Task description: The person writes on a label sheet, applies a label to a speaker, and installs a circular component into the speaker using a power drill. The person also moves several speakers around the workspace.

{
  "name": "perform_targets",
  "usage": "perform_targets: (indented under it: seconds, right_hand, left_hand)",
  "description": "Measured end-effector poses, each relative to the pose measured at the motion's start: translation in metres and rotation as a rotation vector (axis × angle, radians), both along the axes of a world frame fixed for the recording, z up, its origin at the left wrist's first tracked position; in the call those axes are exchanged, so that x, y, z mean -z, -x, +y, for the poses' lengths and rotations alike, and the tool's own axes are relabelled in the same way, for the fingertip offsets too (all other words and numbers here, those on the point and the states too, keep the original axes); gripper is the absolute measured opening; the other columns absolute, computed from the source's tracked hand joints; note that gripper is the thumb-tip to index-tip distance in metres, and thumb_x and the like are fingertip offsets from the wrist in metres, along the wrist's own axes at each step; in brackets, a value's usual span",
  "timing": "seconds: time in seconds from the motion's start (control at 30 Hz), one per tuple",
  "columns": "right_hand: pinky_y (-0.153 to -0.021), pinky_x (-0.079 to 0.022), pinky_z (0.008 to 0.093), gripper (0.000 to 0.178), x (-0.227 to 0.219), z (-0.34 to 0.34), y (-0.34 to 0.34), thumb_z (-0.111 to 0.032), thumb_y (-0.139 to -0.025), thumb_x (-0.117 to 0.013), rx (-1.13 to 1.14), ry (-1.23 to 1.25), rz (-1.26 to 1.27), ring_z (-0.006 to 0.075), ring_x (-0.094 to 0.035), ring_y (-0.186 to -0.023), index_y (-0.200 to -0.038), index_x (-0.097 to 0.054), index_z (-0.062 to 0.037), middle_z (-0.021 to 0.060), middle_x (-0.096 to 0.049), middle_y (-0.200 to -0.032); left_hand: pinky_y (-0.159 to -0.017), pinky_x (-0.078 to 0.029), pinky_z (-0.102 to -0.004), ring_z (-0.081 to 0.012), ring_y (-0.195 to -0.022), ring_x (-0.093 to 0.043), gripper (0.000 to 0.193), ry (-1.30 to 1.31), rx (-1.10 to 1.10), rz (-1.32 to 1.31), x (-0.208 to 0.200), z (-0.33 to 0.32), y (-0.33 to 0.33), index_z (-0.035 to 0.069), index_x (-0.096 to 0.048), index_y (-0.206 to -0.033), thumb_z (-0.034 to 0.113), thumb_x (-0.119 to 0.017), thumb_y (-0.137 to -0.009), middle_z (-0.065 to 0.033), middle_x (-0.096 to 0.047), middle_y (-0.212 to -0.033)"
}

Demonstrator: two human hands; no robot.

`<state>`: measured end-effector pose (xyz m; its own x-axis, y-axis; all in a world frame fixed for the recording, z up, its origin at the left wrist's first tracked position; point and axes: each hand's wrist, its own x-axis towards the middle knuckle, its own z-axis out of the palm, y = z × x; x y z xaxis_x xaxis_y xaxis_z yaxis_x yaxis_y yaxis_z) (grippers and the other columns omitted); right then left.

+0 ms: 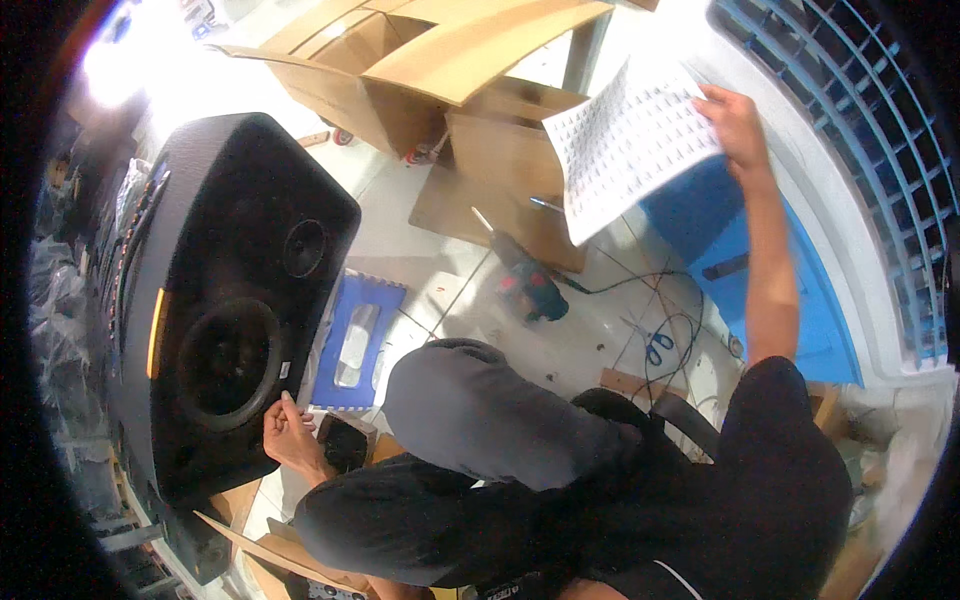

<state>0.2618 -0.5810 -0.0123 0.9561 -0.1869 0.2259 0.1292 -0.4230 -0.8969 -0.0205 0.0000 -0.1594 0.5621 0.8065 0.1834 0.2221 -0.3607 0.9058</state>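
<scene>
A large black loudspeaker (235,290) with two round drivers stands tilted at my left. Low on its front, a small pale label (285,369) shows near the big driver. My left hand (290,435) is at the speaker's lower right edge, just below that label, thumb raised and fingers curled together; anything pinched there is too small to make out. At the upper right, my right hand (735,130) grips the edge of a white sheet (640,140) printed with rows of small dark marks. The sheet is held up and bends slightly.
A power drill (530,285) lies on the tiled floor with its cord trailing right, near a blue cable (660,345). Open cardboard boxes (400,60) stand at the far side. A blue-bordered package (355,340) lies beside the speaker; a blue grille (850,130) stands at right.
</scene>
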Motion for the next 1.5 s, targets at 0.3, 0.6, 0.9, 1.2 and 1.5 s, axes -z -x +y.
perform_targets:
  seconds: [0.3,0.6,0.9,1.2,1.5]
  right_hand:
    - [-0.076,-0.056,0.0302,0.026,0.065,0.042,-0.037,-0.003,-0.092,-0.062,0.033,-0.732,-0.128,0.0188,-0.070,-0.085,-0.116,-0.063,0.0054,0.0133,-0.071,-0.103]
    - [-0.078,-0.056,0.0357,0.027,0.171,0.092,-0.112,-0.007,-0.088,-0.065,0.303,-0.630,-0.032,0.0262,-0.070,-0.089,-0.108,-0.064,0.0118,0.0193,-0.071,-0.104]
    - [-0.064,-0.062,0.0404,0.032,0.172,0.066,-0.126,-0.017,-0.084,-0.066,0.275,0.185,0.311,0.0297,-0.074,-0.083,-0.101,-0.068,0.0101,0.0240,-0.071,-0.099]
    - [-0.063,-0.060,0.0391,0.034,0.161,0.058,-0.104,-0.024,-0.084,-0.068,0.138,0.435,0.321,0.0288,-0.072,-0.060,-0.085,-0.071,0.0095,0.0218,-0.071,-0.073]
    - [-0.067,-0.056,0.0435,0.028,0.184,0.043,-0.115,-0.022,-0.077,-0.076,0.194,0.533,0.155,0.0319,-0.071,-0.066,-0.083,-0.071,0.0055,0.0204,-0.070,-0.073]
  left_hand:
    - [-0.045,-0.042,-0.0189,-0.0087,-0.055,-0.059,0.024,-0.025,0.009,0.029,0.000,0.003,0.002,-0.004,-0.067,-0.090,0.020,-0.069,-0.093,-0.0046,-0.064,-0.069]
    - [-0.045,-0.044,-0.0196,-0.0098,-0.056,-0.061,0.026,-0.051,0.018,0.042,0.001,0.005,0.003,-0.004,-0.068,-0.091,0.022,-0.069,-0.093,-0.0059,-0.065,-0.069]
    - [-0.045,-0.044,-0.0178,-0.0088,-0.057,-0.062,0.026,-0.116,-0.019,0.070,-0.001,0.003,0.003,-0.004,-0.069,-0.092,0.022,-0.070,-0.093,-0.0060,-0.066,-0.069]
    - [-0.046,-0.045,-0.0194,-0.0094,-0.057,-0.062,0.027,-0.102,-0.010,0.094,0.003,0.007,0.004,-0.005,-0.068,-0.092,0.023,-0.068,-0.094,-0.0057,-0.065,-0.069]
    - [-0.049,-0.046,-0.0197,-0.0097,-0.060,-0.062,0.024,0.005,0.056,0.007,0.008,0.012,0.011,-0.005,-0.068,-0.095,0.019,-0.070,-0.093,-0.0058,-0.066,-0.072]
